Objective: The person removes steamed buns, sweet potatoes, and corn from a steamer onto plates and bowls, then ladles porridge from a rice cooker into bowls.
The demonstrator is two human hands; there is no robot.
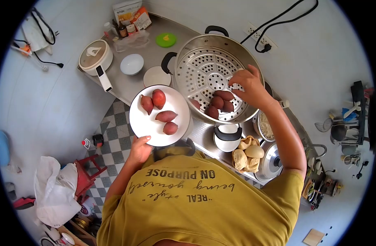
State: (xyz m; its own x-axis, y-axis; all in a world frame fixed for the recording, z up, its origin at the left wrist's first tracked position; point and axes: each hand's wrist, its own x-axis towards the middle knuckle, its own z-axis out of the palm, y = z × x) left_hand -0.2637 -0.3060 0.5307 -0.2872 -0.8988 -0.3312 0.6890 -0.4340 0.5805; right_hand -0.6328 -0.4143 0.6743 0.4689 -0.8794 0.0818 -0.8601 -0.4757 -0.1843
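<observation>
My left hand (141,149) grips the near rim of a white plate (149,129), thumb on top. Several red-skinned sweet potatoes (166,116) lie on the plate. To its right is a large metal steamer pot (216,78) with a perforated bottom and black handles. More sweet potatoes (224,95) are clustered at the near side of its bottom. Over the pot's right side, my right hand (242,84) hovers with bent fingers apart and nothing visible between them.
Left of the pot are a lidded white pan (97,58), a pale blue bowl (132,64), a white bowl (156,77) and a green lid (166,39). Nearer me are a basket of light brown food (248,156) and a metal lid (271,161). Utensils (339,132) hang at right.
</observation>
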